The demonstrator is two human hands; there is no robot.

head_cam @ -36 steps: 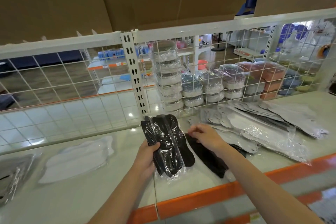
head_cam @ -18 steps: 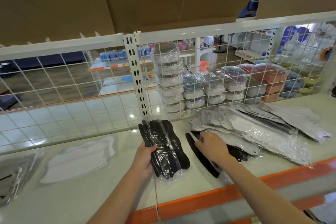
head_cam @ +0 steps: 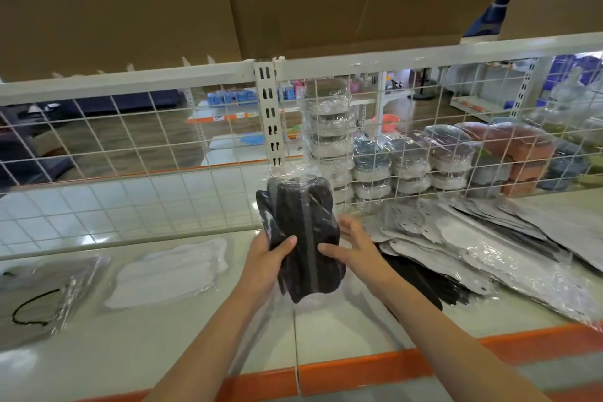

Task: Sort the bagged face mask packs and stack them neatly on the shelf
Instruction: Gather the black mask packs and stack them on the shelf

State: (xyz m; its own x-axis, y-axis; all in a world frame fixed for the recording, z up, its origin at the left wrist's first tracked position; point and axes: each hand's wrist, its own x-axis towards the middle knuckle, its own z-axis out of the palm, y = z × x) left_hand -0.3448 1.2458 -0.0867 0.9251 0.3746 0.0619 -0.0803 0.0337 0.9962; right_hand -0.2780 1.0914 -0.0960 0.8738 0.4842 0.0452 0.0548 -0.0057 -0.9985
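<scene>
A bundle of black bagged mask packs [head_cam: 303, 235] is held upright above the white shelf [head_cam: 163, 346]. My left hand [head_cam: 266, 258] grips its left side, thumb across the front. My right hand [head_cam: 354, 250] holds its right side, thumb on the front and fingers spread behind. A white mask pack [head_cam: 166, 271] lies flat on the shelf to the left, and a clear bag with a black cord [head_cam: 39, 297] lies at the far left. A loose heap of grey and black mask packs [head_cam: 483, 248] spreads over the shelf on the right.
A white wire grid [head_cam: 130, 147] backs the shelf, with a slotted upright post [head_cam: 269, 114] in the middle. Behind the grid stand stacks of bagged masks [head_cam: 408, 160]. Cardboard boxes [head_cam: 163, 3] hang overhead. An orange strip [head_cam: 375, 372] edges the shelf front.
My right hand left the black pack lying on the shelf and came to the bundle. Both hands have lifted the black bundle upright off the shelf.
</scene>
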